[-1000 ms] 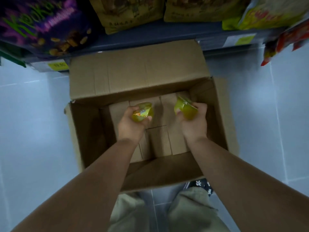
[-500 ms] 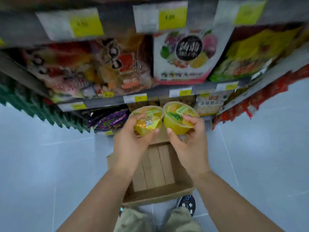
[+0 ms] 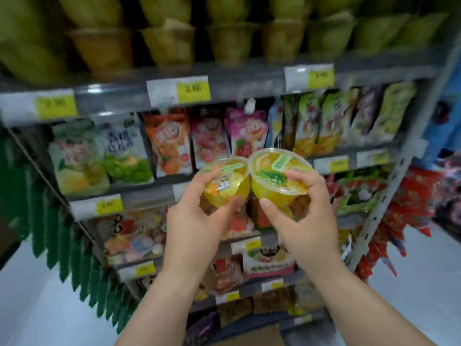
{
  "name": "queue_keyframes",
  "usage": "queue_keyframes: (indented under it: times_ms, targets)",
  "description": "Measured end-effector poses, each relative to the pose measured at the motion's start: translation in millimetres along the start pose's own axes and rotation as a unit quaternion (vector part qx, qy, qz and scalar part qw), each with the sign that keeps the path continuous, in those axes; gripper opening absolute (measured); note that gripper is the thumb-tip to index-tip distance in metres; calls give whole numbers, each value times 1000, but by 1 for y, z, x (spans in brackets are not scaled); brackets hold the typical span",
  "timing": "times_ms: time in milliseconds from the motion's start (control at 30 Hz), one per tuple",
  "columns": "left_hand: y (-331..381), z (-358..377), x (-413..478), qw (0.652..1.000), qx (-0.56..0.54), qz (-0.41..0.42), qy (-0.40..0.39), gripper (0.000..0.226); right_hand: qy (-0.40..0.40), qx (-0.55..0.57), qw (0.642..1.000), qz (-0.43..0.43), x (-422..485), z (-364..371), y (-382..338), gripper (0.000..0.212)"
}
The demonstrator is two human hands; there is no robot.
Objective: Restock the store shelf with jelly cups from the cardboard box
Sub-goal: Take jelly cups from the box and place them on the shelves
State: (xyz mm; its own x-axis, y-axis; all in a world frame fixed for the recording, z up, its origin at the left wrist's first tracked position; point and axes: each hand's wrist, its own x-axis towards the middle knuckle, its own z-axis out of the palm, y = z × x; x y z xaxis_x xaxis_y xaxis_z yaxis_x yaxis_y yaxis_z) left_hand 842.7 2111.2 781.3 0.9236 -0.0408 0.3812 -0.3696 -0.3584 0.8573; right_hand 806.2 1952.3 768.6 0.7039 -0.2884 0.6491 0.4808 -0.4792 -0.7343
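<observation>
Through the head view, the left hand (image 3: 197,221) is curled round a yellow jelly cup (image 3: 227,188), thumb beneath and fingers over the foil lid. The right hand (image 3: 299,221) grips a second jelly cup (image 3: 279,176) the same way. The two cups touch rim to rim between the hands, in front of rows of pouches (image 3: 164,143). Above both hands, the top shelf (image 3: 237,78) carries stacked cups (image 3: 232,41), blurred but seemingly the same kind. A corner of the cardboard box (image 3: 257,335) shows below the wrists. I'd say the step is lifting: keep the lids level, raise one hand at a time, and seat each cup squarely on a stack so nothing topples.
</observation>
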Motion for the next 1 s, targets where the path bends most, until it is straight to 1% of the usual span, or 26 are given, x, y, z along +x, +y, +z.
queue_keyframes:
  times_ms: [67, 200, 400, 500, 633, 700, 800, 867, 900, 967, 1000]
  targets:
    - [25, -11, 16, 1000, -9, 27, -8, 43, 14, 6, 1000, -21, 19, -6, -22, 42]
    - [72, -20, 40, 998, -16, 64, -16, 46, 42, 17, 997, -59, 53, -25, -49, 41]
    - [127, 3, 71, 994, 4, 105, -19, 46, 56, 58, 996, -45, 105, -76, -63, 33]
    - [156, 34, 88, 992, -35, 124, -12, 50, 61, 70, 994, -51, 130, -113, -49, 43]
    - [195, 94, 106, 989, -58, 138, -6, 46, 62, 96, 993, -21, 160, -169, -14, 55]
    - [213, 127, 115, 989, -45, 140, -10, 47, 68, 86, 994, -10, 174, -195, 5, 56]
    - [236, 172, 131, 989, -20, 147, 3, 51, 67, 81, 994, 2, 195, -230, 26, 50]
    - [246, 196, 140, 988, 8, 152, 14, 52, 56, 80, 995, 2, 208, -248, 33, 60]
    - [250, 205, 144, 988, 24, 152, 22, 51, 52, 82, 995, 5, 214, -256, 37, 60]
    - [257, 219, 152, 988, 48, 146, 34, 48, 44, 83, 996, 7, 226, -268, 42, 50]
    - [260, 225, 156, 988, 52, 139, 38, 47, 38, 83, 996, 4, 231, -274, 44, 50]
